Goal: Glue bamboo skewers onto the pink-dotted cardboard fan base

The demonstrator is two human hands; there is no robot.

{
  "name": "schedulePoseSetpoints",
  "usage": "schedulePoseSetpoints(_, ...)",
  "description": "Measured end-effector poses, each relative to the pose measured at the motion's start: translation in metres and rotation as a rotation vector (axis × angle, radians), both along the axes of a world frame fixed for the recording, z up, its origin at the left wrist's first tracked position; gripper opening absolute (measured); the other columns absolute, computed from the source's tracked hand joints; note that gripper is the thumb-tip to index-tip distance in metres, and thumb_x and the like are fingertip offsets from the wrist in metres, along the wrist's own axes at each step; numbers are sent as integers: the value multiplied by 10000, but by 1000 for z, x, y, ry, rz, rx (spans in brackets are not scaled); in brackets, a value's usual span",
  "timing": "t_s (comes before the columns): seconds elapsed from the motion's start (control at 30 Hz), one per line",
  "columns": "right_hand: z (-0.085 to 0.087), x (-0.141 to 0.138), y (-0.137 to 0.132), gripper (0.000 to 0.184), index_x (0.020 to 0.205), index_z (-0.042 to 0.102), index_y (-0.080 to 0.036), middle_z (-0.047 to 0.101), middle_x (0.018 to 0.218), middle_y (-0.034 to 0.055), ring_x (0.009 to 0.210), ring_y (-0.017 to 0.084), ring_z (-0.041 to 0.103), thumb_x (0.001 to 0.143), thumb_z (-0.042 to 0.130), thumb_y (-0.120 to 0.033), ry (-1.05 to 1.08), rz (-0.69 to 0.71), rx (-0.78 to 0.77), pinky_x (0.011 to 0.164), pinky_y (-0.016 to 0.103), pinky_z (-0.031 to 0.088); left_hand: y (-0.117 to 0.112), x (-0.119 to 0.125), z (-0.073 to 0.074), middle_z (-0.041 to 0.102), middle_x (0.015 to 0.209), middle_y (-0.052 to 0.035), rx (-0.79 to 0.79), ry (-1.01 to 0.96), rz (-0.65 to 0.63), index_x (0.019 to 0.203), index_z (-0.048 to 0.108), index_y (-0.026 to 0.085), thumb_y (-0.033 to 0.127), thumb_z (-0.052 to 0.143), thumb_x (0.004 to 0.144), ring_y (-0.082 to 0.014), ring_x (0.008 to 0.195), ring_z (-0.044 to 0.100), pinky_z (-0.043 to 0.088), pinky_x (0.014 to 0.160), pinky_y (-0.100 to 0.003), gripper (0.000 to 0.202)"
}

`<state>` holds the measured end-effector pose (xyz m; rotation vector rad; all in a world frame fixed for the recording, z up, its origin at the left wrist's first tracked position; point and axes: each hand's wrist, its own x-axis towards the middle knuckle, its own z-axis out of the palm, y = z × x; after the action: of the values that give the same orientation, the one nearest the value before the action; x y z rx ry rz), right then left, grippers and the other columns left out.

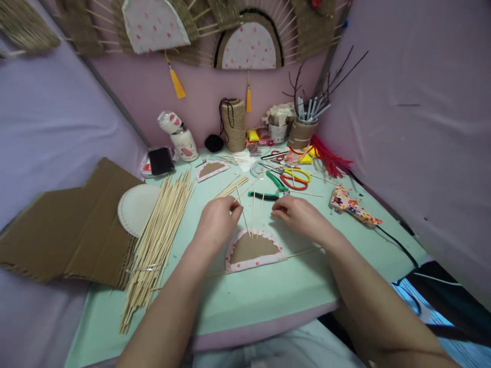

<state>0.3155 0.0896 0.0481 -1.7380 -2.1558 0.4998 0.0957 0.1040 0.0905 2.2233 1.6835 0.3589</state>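
Note:
A half-round cardboard piece (253, 250) with a pink dotted rim lies on the mint table (268, 296). Thin bamboo sticks (253, 214) fan out from its curved edge, and one long stick runs under its flat side. My left hand (217, 222) pinches the upper end of one of these sticks, fingers closed. My right hand (301, 214) rests knuckles-up just right of the sticks, fingers curled near their tips; what it holds, if anything, is hidden.
A heap of bamboo skewers (161, 240) lies to the left, beside a white paper plate (136, 207) and cardboard sheets (69, 230). Scissors (293, 176), green-handled pliers (264, 195), a patterned glue gun (355, 204), a twine spool (233, 125) and a pen cup (303, 133) stand behind.

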Motion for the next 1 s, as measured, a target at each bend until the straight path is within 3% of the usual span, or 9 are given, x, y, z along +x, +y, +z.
schedulePoseSetpoints(0.13, -7, -14, 2, 171, 846, 676, -198, 701, 896, 47, 833, 187, 607, 916, 537, -270, 4, -12, 18, 699, 285, 380, 32, 24, -16, 728, 820, -50, -84, 57, 1, 780, 704, 188, 216, 565, 816, -187, 807, 642, 428, 674, -265, 147)
schedulePoseSetpoints(0.3, -12, -14, 0, 182, 871, 662, -191, 693, 926, 55, 855, 185, 613, 934, 514, -276, 51, 30, -8, 720, 282, 400, 44, 39, -35, 720, 758, -73, -165, 140, -18, 751, 714, 170, 237, 583, 787, -190, 774, 650, 434, 672, -261, 152)
schedulePoseSetpoints(0.8, -10, -15, -6, 159, 880, 655, -187, 668, 911, 57, 856, 179, 599, 922, 522, -263, 33, 70, -89, 711, 274, 392, 44, 58, -35, 738, 960, -161, -232, 295, -7, 924, 732, 144, 166, 497, 827, -244, 935, 687, 484, 768, -275, 255)
schedulePoseSetpoints(0.9, -7, -14, -11, 119, 873, 651, -192, 650, 865, 31, 814, 172, 582, 873, 599, -299, 54, 150, -132, 676, 272, 383, 43, 59, -35, 734, 988, -174, -233, 305, -8, 955, 731, 129, 156, 480, 840, -248, 963, 686, 487, 781, -278, 278)
schedulePoseSetpoints(1.0, -2, -14, -18, 271, 903, 648, -206, 622, 882, 22, 840, 192, 572, 749, 743, -408, 25, 223, -164, 662, 276, 389, 44, 60, -34, 732, 1005, -177, -239, 313, -6, 972, 732, 124, 147, 477, 843, -249, 979, 685, 488, 789, -279, 287)
